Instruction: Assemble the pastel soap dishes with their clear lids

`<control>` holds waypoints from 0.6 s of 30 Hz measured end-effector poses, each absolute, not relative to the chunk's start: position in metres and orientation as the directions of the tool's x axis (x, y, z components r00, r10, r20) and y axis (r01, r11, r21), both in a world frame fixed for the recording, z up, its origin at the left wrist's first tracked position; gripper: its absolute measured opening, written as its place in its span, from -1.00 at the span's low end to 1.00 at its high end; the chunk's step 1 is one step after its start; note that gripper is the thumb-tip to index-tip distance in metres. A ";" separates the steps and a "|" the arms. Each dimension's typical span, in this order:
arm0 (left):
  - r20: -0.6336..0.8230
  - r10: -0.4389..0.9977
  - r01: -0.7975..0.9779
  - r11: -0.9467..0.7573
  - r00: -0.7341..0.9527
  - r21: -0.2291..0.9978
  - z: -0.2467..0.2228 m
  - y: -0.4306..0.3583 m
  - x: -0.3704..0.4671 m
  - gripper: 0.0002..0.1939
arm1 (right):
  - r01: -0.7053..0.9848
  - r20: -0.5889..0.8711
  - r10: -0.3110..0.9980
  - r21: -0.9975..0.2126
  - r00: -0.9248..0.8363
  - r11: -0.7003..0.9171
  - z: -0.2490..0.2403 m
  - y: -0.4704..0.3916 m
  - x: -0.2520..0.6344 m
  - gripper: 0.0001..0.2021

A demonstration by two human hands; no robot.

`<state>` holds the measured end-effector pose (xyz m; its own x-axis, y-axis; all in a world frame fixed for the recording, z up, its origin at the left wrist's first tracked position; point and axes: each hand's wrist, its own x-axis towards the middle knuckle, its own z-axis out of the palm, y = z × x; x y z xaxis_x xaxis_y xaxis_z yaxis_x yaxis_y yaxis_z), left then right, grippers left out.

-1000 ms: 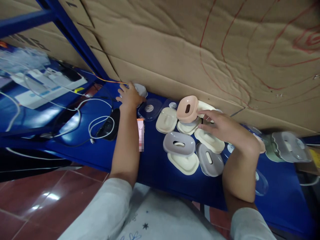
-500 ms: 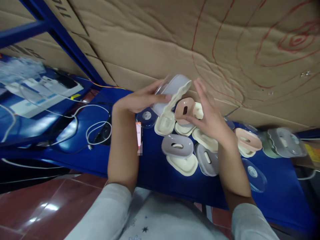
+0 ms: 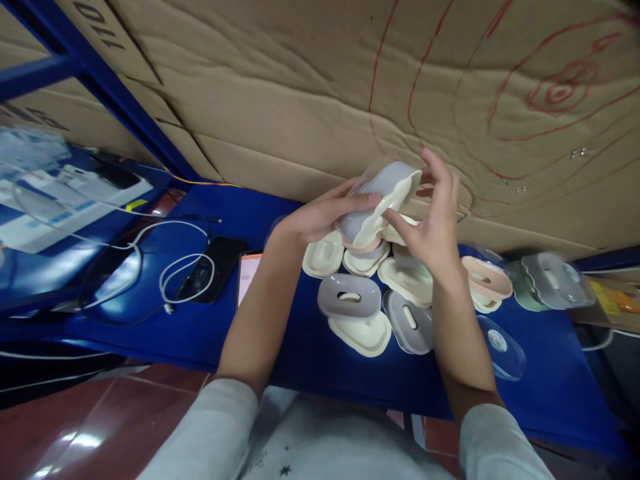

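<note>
A grey container with a wavy cream rim and clear cover [image 3: 383, 200] is held tilted above the blue table. My left hand [image 3: 333, 210] grips its left side, thumb across the grey wall. My right hand [image 3: 430, 213] is at its right side, fingers apart, thumb tip near the cream rim; whether it touches is unclear. Beneath lie cream trays [image 3: 324, 255], a grey oval lid with a cream handle [image 3: 349, 296], another grey lid [image 3: 410, 321] and a cream tray [image 3: 365, 333]. A peach piece is mostly hidden behind the held container.
On the blue table [image 3: 310, 360], a peach lid [image 3: 486, 279], a clear cover [image 3: 501, 348] and a stacked grey container [image 3: 555, 280] stand right. Phones [image 3: 215, 267] and white cables [image 3: 187, 257] lie left. Cardboard [image 3: 280, 87] rises behind.
My left hand has moved right with the container, which now covers most of the peach piece. My right hand's fingers have curled in closer to the container's rim. The view has shifted slightly.
</note>
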<state>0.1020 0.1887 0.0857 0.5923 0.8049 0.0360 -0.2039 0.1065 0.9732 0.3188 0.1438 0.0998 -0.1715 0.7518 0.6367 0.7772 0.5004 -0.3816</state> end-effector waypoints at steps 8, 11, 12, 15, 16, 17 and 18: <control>-0.003 0.827 -0.195 0.135 0.562 0.971 0.075 0.192 0.123 -0.35 | 0.784 0.547 0.818 -0.425 -0.177 0.453 0.112 0.145 0.358 -0.55; 0.072 0.763 -0.244 0.114 0.642 0.963 0.069 0.192 0.125 -0.33 | 0.727 0.587 0.770 -0.411 -0.251 0.550 0.117 0.141 0.361 -0.65; 0.094 0.744 -0.266 0.115 0.661 0.957 0.068 0.192 0.125 -0.31 | 0.714 0.612 0.750 -0.408 -0.249 0.569 0.118 0.140 0.360 -0.67; 0.100 0.698 -0.247 0.112 0.709 0.963 0.067 0.191 0.124 -0.21 | 0.692 0.653 0.725 -0.420 -0.219 0.587 0.119 0.137 0.355 -0.77; 0.096 0.690 -0.224 0.098 0.718 0.970 0.068 0.190 0.123 -0.18 | 0.679 0.660 0.721 -0.433 -0.209 0.593 0.119 0.137 0.354 -0.81; 0.100 0.687 -0.210 0.078 0.720 0.975 0.068 0.189 0.123 -0.16 | 0.662 0.670 0.715 -0.446 -0.198 0.602 0.118 0.137 0.352 -0.83; 0.113 0.684 -0.209 0.059 0.721 0.976 0.069 0.187 0.123 -0.15 | 0.642 0.684 0.704 -0.456 -0.190 0.617 0.117 0.138 0.350 -0.84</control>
<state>0.1234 0.1874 0.0686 0.7205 0.6842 0.1129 -0.2091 0.0590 0.9761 0.3505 0.1379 0.1167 -0.1904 0.7039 0.6843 0.6417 0.6167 -0.4558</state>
